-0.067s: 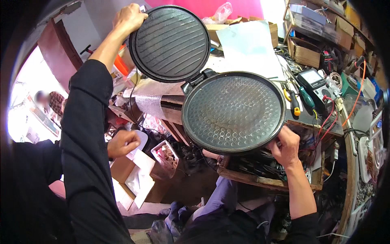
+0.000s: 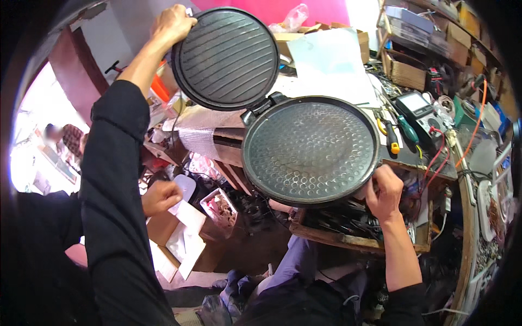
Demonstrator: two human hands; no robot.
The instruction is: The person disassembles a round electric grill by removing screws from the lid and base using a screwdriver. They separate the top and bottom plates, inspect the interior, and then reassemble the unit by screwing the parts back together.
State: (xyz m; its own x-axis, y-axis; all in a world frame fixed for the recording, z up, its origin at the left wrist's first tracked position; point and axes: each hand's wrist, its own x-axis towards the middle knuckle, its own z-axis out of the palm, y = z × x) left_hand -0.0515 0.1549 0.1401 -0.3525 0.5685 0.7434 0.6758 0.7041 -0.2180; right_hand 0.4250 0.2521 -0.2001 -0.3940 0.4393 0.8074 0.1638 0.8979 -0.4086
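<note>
A round black electric griddle stands open at the centre, its ridged upper plate (image 2: 225, 57) tilted up on a hinge behind the dimpled lower pan (image 2: 310, 144). My left hand (image 2: 173, 26) grips the upper plate at its left rim, fingers wrapped over it. My right hand (image 2: 385, 193) is closed round the front right edge of the pan, with some fingers hidden beneath it. Another person's hand (image 2: 160, 198) with a dark sleeve is low at the left, behind my left forearm, beside an open carton (image 2: 187, 217).
A cluttered bench holds white sheets (image 2: 323, 54), screwdrivers (image 2: 391, 136), a meter (image 2: 414, 106) and cables. Below are an open drawer (image 2: 353, 242) of tools and a box of scraps (image 2: 217, 209). Loaded shelves (image 2: 427, 32) rise at right. A person (image 2: 73, 141) sits beyond the doorway at left.
The griddle and much of the scene sit very slightly further left in the picture. Both my hands keep their holds. The other person's hand has dropped a little.
</note>
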